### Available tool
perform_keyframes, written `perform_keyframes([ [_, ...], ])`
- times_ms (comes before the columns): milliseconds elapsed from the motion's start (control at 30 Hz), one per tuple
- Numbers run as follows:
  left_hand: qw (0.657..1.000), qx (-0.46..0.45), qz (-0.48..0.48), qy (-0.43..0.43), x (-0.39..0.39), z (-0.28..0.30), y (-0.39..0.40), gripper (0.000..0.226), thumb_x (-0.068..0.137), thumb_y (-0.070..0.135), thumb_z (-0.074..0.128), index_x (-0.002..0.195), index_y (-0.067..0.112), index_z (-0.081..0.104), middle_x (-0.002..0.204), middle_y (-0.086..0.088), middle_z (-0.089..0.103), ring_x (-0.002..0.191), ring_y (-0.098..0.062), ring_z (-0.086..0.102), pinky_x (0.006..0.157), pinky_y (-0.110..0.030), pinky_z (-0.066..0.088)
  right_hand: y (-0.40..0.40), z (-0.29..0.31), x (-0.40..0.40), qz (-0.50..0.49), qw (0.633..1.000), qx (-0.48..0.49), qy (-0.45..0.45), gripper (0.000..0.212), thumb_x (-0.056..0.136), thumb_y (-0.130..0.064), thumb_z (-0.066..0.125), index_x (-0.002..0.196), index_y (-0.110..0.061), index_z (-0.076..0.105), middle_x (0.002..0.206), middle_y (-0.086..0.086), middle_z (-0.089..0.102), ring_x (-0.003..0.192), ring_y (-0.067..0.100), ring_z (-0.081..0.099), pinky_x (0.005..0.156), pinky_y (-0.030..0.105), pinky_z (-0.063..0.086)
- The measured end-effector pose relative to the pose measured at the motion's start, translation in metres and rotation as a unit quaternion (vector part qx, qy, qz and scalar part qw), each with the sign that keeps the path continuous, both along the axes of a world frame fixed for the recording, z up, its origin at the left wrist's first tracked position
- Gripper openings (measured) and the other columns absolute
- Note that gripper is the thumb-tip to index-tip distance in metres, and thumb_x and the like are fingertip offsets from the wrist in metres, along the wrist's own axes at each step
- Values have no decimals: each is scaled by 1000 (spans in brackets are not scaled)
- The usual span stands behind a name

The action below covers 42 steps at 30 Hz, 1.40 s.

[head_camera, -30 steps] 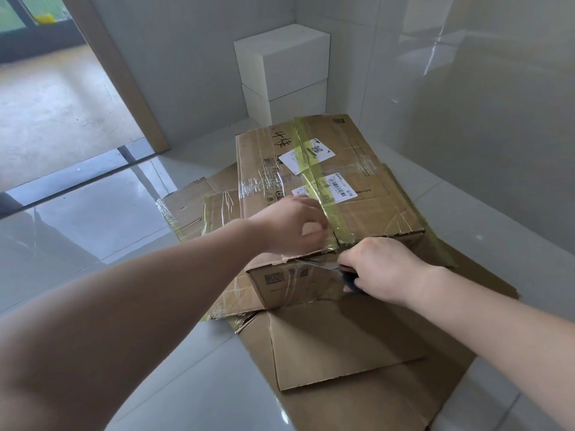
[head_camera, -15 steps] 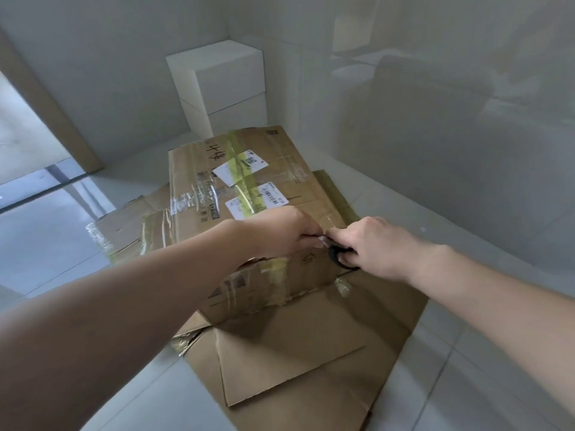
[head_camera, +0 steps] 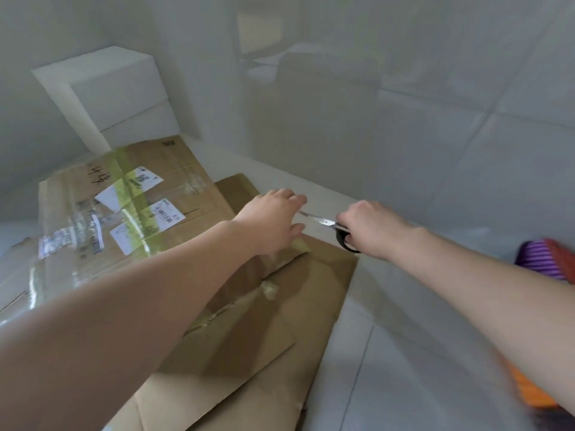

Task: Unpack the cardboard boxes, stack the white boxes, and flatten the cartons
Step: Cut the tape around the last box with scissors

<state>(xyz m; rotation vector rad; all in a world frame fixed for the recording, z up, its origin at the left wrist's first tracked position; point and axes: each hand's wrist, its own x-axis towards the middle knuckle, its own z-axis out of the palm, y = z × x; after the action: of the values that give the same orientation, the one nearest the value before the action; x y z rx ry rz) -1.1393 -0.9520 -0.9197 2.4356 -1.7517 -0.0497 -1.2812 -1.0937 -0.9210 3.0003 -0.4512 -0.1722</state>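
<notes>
**Scissors out at the taped carton**

We see the right hand point(head_camera: 370, 227) gripping black-handled scissors point(head_camera: 331, 227), blades pointing left toward the left hand point(head_camera: 273, 217), whose fingers curl over the sealed carton point(head_camera: 124, 213) at its right edge. Two white boxes point(head_camera: 109, 101) sit stacked far left. Flattened cartons point(head_camera: 280, 306) lie beneath. Next, we reckon, cutting the tape.

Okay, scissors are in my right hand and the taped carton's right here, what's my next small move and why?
Probably bring the scissors back to the taped carton and slit its tape: the right hand holds them off its edge, and it looks sealed.
</notes>
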Motion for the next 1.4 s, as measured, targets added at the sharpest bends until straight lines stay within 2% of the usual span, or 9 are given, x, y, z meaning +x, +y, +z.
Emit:
perform_keyframes([
  [200, 999, 36, -13, 35, -38, -18, -76, 40, 95, 31, 43, 135, 24, 44, 133, 1, 47, 118, -22, 47, 87, -32, 38, -78, -35, -47, -140, 988, 58, 12, 14, 84, -14, 53, 85, -7, 65, 80, 15, 59, 72, 32, 56, 55, 27, 32],
  [300, 997, 52, -27, 45, -53, -32, -101, 37, 95, 29, 42, 132, 25, 46, 131, 2, 48, 112, -21, 50, 81, -30, 38, -114, -63, -68, -215, 971, 99, 19, 12, 83, -12, 54, 83, -4, 63, 75, 11, 55, 67, 29, 51, 46, 27, 30],
  [400, 995, 77, -35, 51, -66, -47, -124, 36, 95, 29, 41, 131, 26, 46, 129, 4, 48, 107, -21, 52, 78, -29, 37, -147, -98, -88, -301, 942, 144, 20, 8, 82, -11, 59, 76, -6, 59, 74, 8, 54, 67, 27, 51, 43, 23, 28],
  [600, 989, 122, -63, 59, -98, -82, -169, 36, 95, 28, 41, 131, 27, 46, 126, 5, 48, 105, -20, 52, 75, -28, 34, -182, -150, -109, -455, 861, 227, -1, 26, 83, -12, 62, 66, -11, 42, 62, 1, 45, 68, 23, 52, 41, 22, 29],
  [867, 984, 145, -69, 77, -110, -117, -197, 35, 93, 26, 41, 127, 28, 49, 121, 5, 50, 104, -22, 54, 69, -28, 34, -186, -193, -120, -457, 851, 258, 26, 24, 81, 2, 55, 66, -9, 40, 60, 1, 40, 64, 19, 46, 43, 22, 27],
  [1167, 982, 158, -66, 81, -103, -123, -195, 37, 93, 23, 41, 130, 28, 48, 122, 5, 50, 104, -22, 54, 71, -27, 34, -191, -205, -115, -458, 856, 240, 7, 32, 81, -1, 60, 60, -10, 37, 59, 2, 41, 70, 23, 48, 41, 22, 24],
  [1233, 982, 155, -67, 79, -100, -117, -194, 36, 94, 24, 40, 129, 28, 48, 122, 6, 50, 104, -22, 54, 71, -27, 34, -190, -195, -109, -463, 853, 236, 37, 21, 83, -4, 60, 68, -9, 47, 62, 2, 45, 74, 22, 53, 43, 21, 28],
  [1300, 983, 153, -68, 72, -94, -108, -189, 36, 94, 24, 40, 129, 28, 48, 124, 5, 50, 106, -23, 54, 72, -28, 34, -188, -186, -101, -457, 856, 237, 44, 5, 82, -7, 62, 81, -7, 57, 73, 5, 54, 79, 25, 59, 53, 22, 41],
  [1400, 987, 141, -62, 55, -80, -88, -174, 36, 94, 25, 41, 129, 28, 48, 126, 5, 49, 109, -23, 53, 75, -27, 35, -181, -170, -83, -440, 861, 252, -29, 13, 77, 1, 58, 68, -7, 52, 68, 8, 52, 64, 28, 52, 53, 25, 39],
])
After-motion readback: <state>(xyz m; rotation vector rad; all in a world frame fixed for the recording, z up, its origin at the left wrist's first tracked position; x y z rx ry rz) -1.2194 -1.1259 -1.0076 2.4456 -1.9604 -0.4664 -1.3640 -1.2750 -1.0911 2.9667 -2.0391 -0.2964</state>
